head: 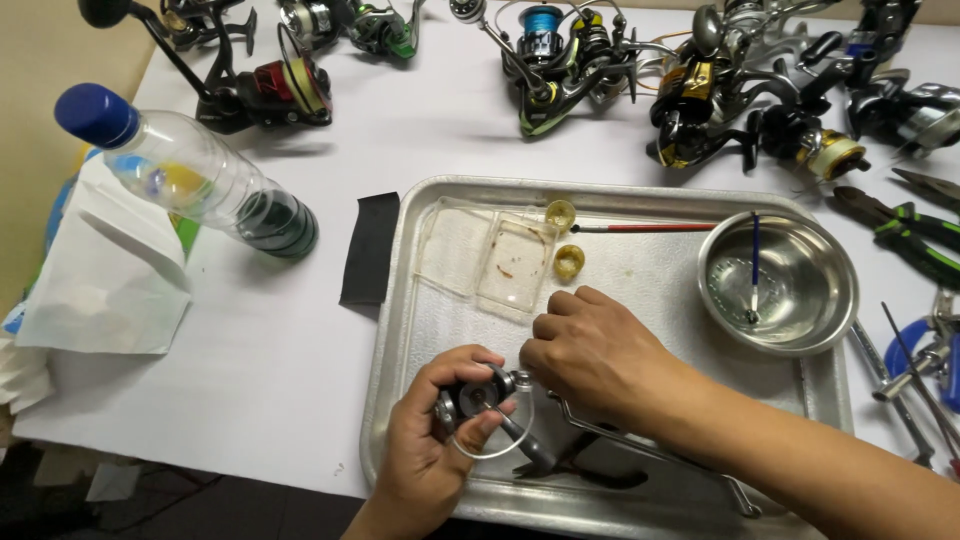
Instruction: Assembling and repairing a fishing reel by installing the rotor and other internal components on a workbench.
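Left hand [430,440] closed around dark metal fishing-reel body [478,398] above rectangular steel tray [395,330], right hand [590,352] fingers pinched at its top fitting; disassembly judged partial, with small amber caps [566,240] already set aside.

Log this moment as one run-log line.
left hand: grips reel part | right hand: fingertips on it | over metal tray
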